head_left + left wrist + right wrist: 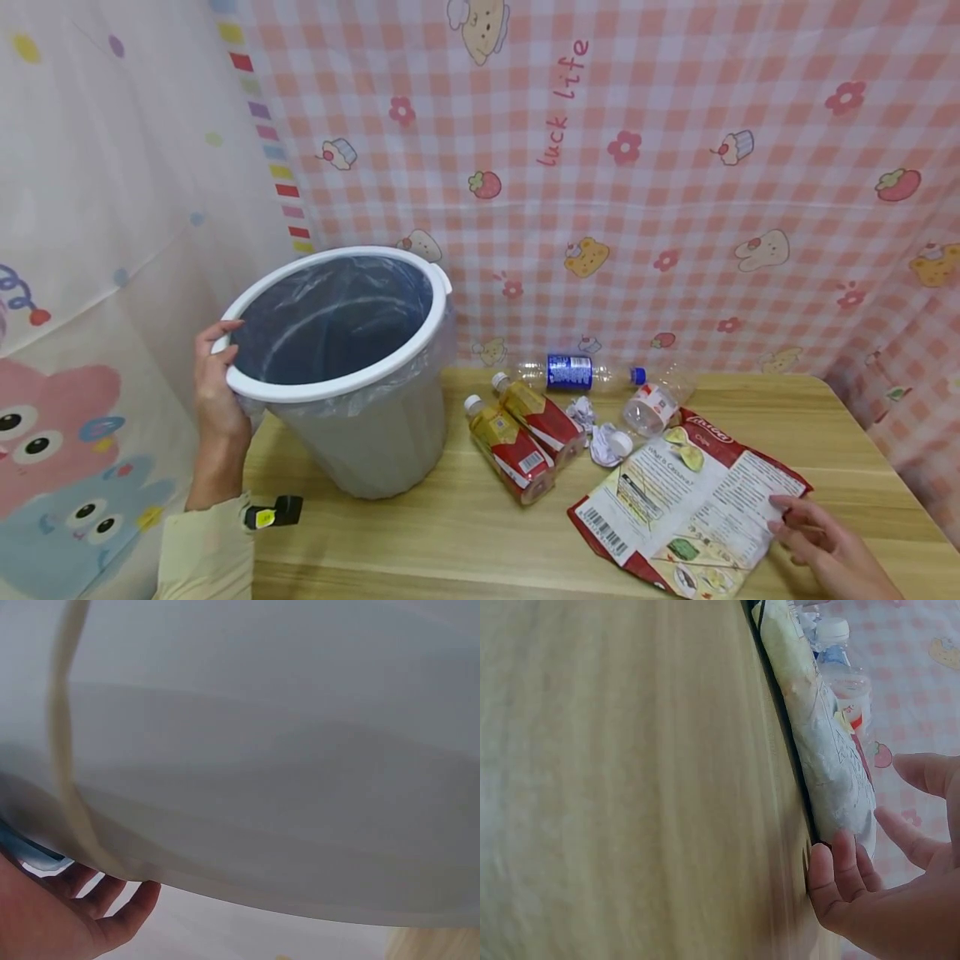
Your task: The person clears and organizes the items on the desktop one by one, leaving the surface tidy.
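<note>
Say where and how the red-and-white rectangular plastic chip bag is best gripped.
Probably pinch the chip bag by its right edge, the right hand coming from the right, thumb above, fingers beneath. It lies face up on the wood-grain table but looks puffed in the right wrist view, so that edge offers bulk to pinch; a clear plastic bottle lies by its far edge.

We see a pale grey bin (375, 450) with a white rim (300, 393). We see a red and white chip bag (690, 508), two bottles (510, 450) (542, 417) in red and yellow, and a clear bottle (609, 377) with a blue label (570, 372). Pink and white checks cover the cloth (585, 187).
</note>
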Motion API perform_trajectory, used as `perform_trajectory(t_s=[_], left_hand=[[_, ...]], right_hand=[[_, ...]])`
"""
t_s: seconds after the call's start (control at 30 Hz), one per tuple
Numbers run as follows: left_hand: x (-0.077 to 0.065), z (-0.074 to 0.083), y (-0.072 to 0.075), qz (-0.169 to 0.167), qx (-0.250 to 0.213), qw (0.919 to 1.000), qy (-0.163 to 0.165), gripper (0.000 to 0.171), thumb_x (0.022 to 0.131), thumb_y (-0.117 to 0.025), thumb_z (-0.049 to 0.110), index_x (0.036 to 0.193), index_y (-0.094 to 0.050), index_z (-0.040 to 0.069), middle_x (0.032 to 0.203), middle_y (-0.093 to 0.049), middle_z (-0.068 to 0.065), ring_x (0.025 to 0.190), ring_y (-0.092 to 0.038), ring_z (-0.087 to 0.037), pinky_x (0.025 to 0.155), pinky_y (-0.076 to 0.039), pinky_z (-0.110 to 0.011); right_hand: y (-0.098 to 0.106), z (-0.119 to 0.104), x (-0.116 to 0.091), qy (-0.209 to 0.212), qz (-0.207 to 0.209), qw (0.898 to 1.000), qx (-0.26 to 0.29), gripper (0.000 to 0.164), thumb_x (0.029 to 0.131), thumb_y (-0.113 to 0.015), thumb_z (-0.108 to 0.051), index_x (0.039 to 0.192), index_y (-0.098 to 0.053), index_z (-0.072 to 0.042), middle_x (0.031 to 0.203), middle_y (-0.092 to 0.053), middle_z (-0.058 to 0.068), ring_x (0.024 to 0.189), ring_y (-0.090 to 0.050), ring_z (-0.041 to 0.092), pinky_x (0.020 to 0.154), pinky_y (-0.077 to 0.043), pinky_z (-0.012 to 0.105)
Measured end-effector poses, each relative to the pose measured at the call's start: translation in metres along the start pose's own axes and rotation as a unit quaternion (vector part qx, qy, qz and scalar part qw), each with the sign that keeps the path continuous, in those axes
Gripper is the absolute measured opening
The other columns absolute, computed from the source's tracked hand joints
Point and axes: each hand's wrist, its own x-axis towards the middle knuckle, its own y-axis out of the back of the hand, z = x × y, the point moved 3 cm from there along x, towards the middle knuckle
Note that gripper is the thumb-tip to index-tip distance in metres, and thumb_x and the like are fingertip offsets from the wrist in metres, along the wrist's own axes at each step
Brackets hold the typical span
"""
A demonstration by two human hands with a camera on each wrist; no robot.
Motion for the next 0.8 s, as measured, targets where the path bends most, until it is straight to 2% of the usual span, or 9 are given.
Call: perform_trajectory(t_s=[0.13,0.23,0.27,0.37,0.47,0.53,0.6,0.7,0.8], left_hand=[[-0.001,-0.001,0.0,-0.001,-0.002,1.0,0.003,0.033,0.098,-0.03,0.015,0.122,-0.054,0.016,0.136,-0.044,-0.005,0.12,-0.044,-0.02,0.094,-0.039,-0.019],[-0.001,-0.001,0.0,-0.002,-0.008,1.0,0.004,0.033,0.098,-0.03,0.015,0.122,-0.054,0.016,0.136,-0.044,-0.005,0.12,-0.044,-0.02,0.094,-0.039,-0.019],[-0.001,0.0,0.0,-0.003,-0.006,1.0,0.005,0.033,0.098,-0.03,0.015,0.122,-0.054,0.016,0.136,-0.044,-0.005,0.12,-0.045,-0.021,0.094,-0.039,-0.019],[-0.001,0.0,-0.001,-0.005,-0.006,1.0,0.006,0.033,0.099,-0.031,0.016,0.123,-0.053,0.016,0.137,-0.044,-0.005,0.12,-0.045,-0.022,0.094,-0.04,-0.019],[-0.001,0.0,0.0,-0.005,0.002,1.0,0.005,0.034,0.099,-0.031,0.017,0.124,-0.053,0.016,0.138,-0.044,-0.006,0.12,-0.045,-0.022,0.094,-0.04,-0.019],[-0.001,0.0,0.0,-0.005,0.004,1.0,0.005,0.034,0.099,-0.031,0.017,0.124,-0.054,0.016,0.138,-0.044,-0.005,0.12,-0.045,-0.022,0.094,-0.04,-0.019],[-0.001,0.0,0.001,-0.004,0.003,1.0,0.005,0.033,0.099,-0.031,0.017,0.123,-0.054,0.016,0.138,-0.044,-0.005,0.121,-0.045,-0.022,0.094,-0.04,-0.019],[-0.001,0.0,0.001,-0.004,0.006,1.0,0.006,0.034,0.099,-0.03,0.016,0.123,-0.054,0.016,0.138,-0.044,-0.005,0.121,-0.044,-0.021,0.094,-0.04,-0.018],[-0.001,0.0,0.001,-0.004,0.011,0.9999,0.004,0.034,0.099,-0.03,0.016,0.124,-0.054,0.016,0.137,-0.044,-0.004,0.121,-0.044,-0.021,0.095,-0.039,-0.018]], right_hand=[[-0.002,0.003,-0.002,0.014,0.004,1.0,0.017,0.038,0.099,-0.057,-0.01,0.132,-0.047,0.004,0.1,-0.054,0.004,0.079,-0.056,0.0,0.066,-0.051,0.028],[-0.003,0.002,-0.002,-0.022,-0.036,0.998,0.038,0.038,0.1,-0.058,-0.019,0.134,-0.048,-0.005,0.103,-0.055,0.005,0.082,-0.056,0.002,0.069,-0.051,0.029],[-0.004,0.001,-0.002,-0.036,-0.055,0.997,0.043,0.04,0.1,-0.058,-0.021,0.136,-0.047,-0.006,0.103,-0.055,0.005,0.083,-0.055,0.004,0.07,-0.051,0.029],[-0.008,-0.006,-0.003,-0.075,-0.115,0.989,0.056,0.051,0.101,-0.056,-0.028,0.142,-0.039,-0.002,0.109,-0.055,0.01,0.088,-0.055,0.013,0.073,-0.05,0.032],[-0.014,-0.013,-0.004,-0.077,-0.159,0.981,0.078,0.062,0.101,-0.055,-0.028,0.144,-0.026,0.008,0.115,-0.055,0.019,0.094,-0.058,0.023,0.075,-0.052,0.036],[-0.019,-0.018,-0.004,-0.087,-0.173,0.976,0.1,0.067,0.101,-0.056,-0.027,0.146,-0.021,0.008,0.122,-0.051,0.027,0.098,-0.059,0.029,0.078,-0.053,0.04],[-0.024,-0.022,-0.004,-0.097,-0.174,0.973,0.118,0.072,0.099,-0.058,-0.026,0.147,-0.016,0.008,0.129,-0.044,0.034,0.103,-0.06,0.031,0.081,-0.054,0.043],[-0.031,-0.028,-0.003,-0.13,-0.148,0.971,0.138,0.08,0.096,-0.065,-0.024,0.149,-0.012,0.005,0.135,-0.033,0.041,0.104,-0.06,0.029,0.085,-0.054,0.044],[-0.035,-0.033,-0.004,-0.152,-0.119,0.969,0.157,0.087,0.092,-0.07,-0.02,0.148,-0.008,0.006,0.13,-0.029,0.041,0.098,-0.061,0.025,0.084,-0.055,0.04]])
